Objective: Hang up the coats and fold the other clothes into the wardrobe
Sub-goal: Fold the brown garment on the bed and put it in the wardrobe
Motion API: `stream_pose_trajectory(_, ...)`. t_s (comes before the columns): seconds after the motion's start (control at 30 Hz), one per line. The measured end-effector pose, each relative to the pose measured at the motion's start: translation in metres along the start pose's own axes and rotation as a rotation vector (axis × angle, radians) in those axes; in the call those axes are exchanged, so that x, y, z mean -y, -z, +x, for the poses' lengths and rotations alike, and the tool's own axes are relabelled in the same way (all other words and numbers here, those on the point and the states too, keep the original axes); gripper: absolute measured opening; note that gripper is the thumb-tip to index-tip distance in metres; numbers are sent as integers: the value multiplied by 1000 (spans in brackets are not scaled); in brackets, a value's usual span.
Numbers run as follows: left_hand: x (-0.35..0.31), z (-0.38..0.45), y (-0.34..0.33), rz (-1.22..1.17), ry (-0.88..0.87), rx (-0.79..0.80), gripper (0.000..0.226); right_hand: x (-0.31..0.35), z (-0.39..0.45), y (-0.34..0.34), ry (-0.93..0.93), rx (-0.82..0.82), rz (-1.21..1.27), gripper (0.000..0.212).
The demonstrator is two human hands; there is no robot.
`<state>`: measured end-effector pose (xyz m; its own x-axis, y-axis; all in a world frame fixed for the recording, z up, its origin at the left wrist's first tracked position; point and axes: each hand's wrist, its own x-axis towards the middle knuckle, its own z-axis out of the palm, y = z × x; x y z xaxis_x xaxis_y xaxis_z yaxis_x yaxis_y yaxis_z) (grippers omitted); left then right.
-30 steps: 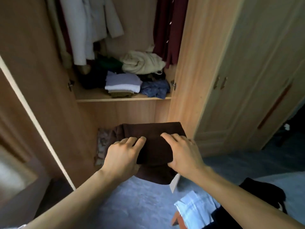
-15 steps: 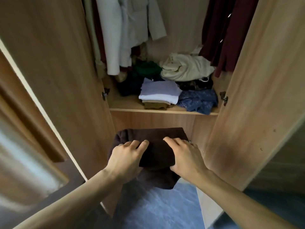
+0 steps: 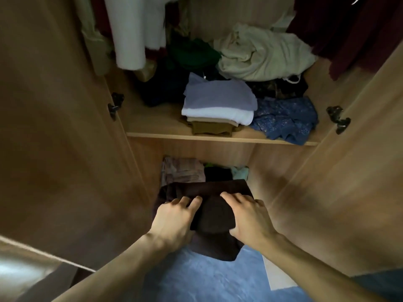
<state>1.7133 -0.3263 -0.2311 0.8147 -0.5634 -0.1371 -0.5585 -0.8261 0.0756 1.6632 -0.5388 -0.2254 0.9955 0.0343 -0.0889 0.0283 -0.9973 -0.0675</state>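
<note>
A folded dark brown garment [image 3: 214, 216] is held in front of the open wardrobe, below its shelf [image 3: 220, 137]. My left hand [image 3: 174, 221] grips its left side with fingers on top, and my right hand [image 3: 248, 216] grips its right side the same way. On the shelf lies a neat stack of folded clothes [image 3: 218, 105], lilac on top, white and olive beneath. A white coat [image 3: 133, 29] hangs at the upper left and a dark red coat [image 3: 340, 29] at the upper right.
A crumpled cream garment [image 3: 263, 53], a blue patterned cloth [image 3: 285, 120] and dark green clothes [image 3: 192, 51] crowd the shelf. Folded clothes [image 3: 185, 171] lie in the lower compartment. Open wardrobe doors [image 3: 54, 127] flank both sides. The floor [image 3: 207, 280] is blue.
The view has closed in on the wardrobe. Both hands have carried the brown garment forward toward the lower compartment, whose clothes have come into view.
</note>
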Motion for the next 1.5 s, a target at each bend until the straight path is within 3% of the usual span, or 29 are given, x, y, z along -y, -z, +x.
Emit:
stream_pose_trajectory(0.27, 44, 52, -53, -4, -4, 12, 84, 0, 74, -59, 31, 88, 16, 91)
stream_pose_trajectory(0.37, 60, 92, -116, -3, 30, -27, 85, -15, 120, -121, 72, 86, 29, 92)
stream_pose_trajectory(0.47, 81, 142, -198, -54, 76, 68, 87, -32, 174, -201, 117, 69, 0, 94)
stream_pose_trajectory(0.63, 118, 210, -329, 24, 131, -86, 87, -52, 251, -335, 170, 24, -21, 96)
stream_pose_trajectory(0.83, 152, 276, -450, 98, 142, -212, 87, -74, 322, -468, 221, -164, -2, 95)
stream_pose_trajectory(1.1, 195, 356, -487, 126, 32, -575, 81, -87, 401, -510, 202, -408, 14, 88)
stream_pose_trajectory(1.23, 219, 409, -521, 113, -39, -762, 86, -95, 442, -540, 155, -609, -12, 97)
stream_pose_trajectory(1.33, 234, 437, -588, 125, -31, -662, 93, -104, 462, -613, 116, -524, 6, 98)
stream_pose_trajectory(1.47, 226, 453, -700, 35, 78, -131, 73, -99, 468, -739, 41, 21, -11, 99)
stream_pose_trajectory(1.5, 225, 453, -721, 2, 123, -74, 68, -96, 467, -761, 23, 41, 0, 98)
